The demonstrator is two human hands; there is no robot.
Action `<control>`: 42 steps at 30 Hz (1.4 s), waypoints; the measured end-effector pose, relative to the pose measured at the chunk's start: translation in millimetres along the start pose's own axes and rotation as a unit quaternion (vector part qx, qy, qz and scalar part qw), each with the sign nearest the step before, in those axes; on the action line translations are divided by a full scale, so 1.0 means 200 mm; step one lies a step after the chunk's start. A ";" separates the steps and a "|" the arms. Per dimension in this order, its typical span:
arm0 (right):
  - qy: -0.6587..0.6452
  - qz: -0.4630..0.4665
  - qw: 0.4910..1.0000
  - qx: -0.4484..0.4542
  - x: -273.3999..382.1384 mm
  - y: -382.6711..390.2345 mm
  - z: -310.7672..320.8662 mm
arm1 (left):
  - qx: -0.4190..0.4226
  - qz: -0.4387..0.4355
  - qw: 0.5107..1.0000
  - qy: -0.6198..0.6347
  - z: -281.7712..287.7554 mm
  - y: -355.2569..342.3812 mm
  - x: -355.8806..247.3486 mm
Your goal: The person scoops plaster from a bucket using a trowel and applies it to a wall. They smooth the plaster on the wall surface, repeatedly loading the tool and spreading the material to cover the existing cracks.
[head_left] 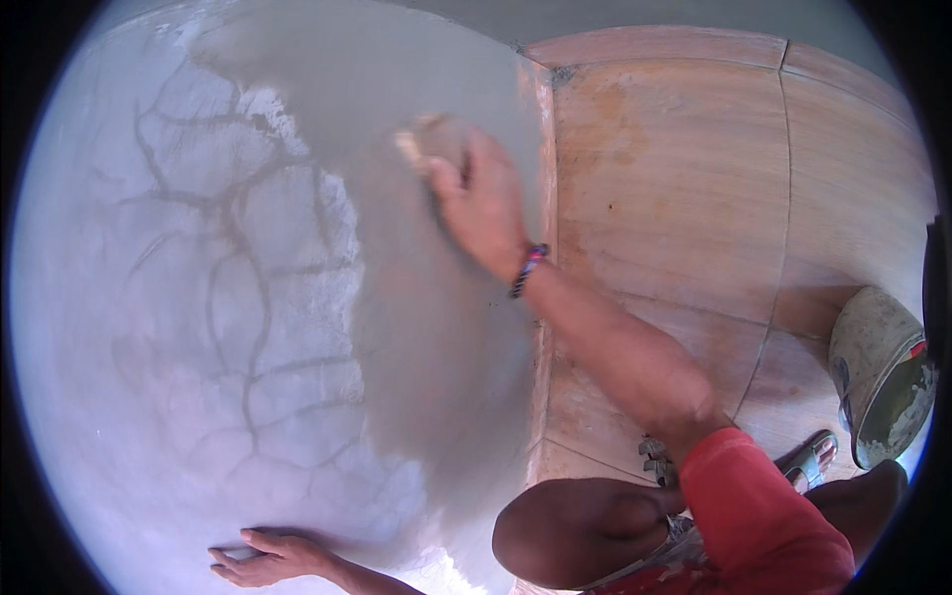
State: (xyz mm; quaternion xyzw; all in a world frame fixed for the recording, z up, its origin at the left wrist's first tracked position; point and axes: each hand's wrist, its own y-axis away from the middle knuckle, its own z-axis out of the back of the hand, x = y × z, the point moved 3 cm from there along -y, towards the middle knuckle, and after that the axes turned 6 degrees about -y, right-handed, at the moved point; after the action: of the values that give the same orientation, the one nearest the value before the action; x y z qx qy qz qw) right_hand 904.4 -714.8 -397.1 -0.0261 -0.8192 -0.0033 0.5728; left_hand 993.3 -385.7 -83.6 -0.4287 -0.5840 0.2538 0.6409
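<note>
In front of me is a pale wall (178, 327) with dark, branching crack-like lines. A band of damp-looking grey plaster (436, 347) covers its right side. My right hand (483, 203) is closed around a small tan block (409, 147), which it holds against the upper part of the grey band. Motion blurs the block, so I cannot tell whether it is a sponge or a float. At the lower left, my left hand (268, 560) rests on the pale wall with fingers spread, holding nothing. A dark braided bracelet (530, 270) circles my right wrist.
Tan tiles (674, 178) meet the wall along a narrow edge strip (542, 397). A plaster-smeared bucket (863, 347) is at the right, tilted in this view. My bent knee (575, 531) and a sandalled foot (815, 458) occupy the lower right.
</note>
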 end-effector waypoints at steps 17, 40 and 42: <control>-0.111 0.061 0.992 0.020 -0.12 0.33 0.04 | 0.039 -0.072 0.994 -0.069 0.00 0.01 0.06; -0.015 0.009 0.998 -0.063 -0.24 -0.25 0.13 | 0.030 -0.087 0.993 -0.076 -0.02 0.01 0.06; -0.055 -0.145 0.987 0.031 -0.30 0.19 0.13 | 0.034 -0.085 0.993 -0.079 -0.02 0.00 0.07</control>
State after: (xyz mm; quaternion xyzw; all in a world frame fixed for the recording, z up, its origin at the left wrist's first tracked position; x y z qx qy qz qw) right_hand 902.1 -678.9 -462.7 0.1106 -0.8445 -0.0590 0.5207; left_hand 1000.6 -374.9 -74.7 -0.3338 -0.6583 0.2514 0.6261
